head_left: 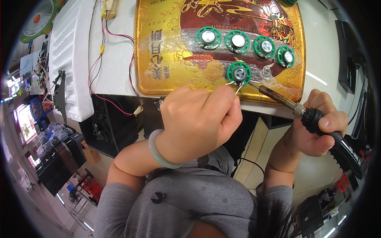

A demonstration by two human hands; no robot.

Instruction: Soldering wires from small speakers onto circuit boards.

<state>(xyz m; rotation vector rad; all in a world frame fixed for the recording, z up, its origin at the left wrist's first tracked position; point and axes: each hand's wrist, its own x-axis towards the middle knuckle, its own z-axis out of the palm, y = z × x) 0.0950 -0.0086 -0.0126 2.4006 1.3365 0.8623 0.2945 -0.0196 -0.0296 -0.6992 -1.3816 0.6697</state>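
Note:
Near the front edge of a gold and red tin lid lies a small round speaker with a green rim. Thin white wires run from its solder tabs to my left hand, whose fingers are closed on them; the fingertips are mostly hidden. My right hand grips the black handle of a soldering iron. The iron's tip points left and lies at or very near the speaker's tabs; exact contact is unclear. Several similar speakers form a row farther back on the lid.
Clear tape crosses the lid under the speakers. On the left, red and black wires lead from a yellow pack, beside a white foam tray. A green fan stands far left. A black object lies far right.

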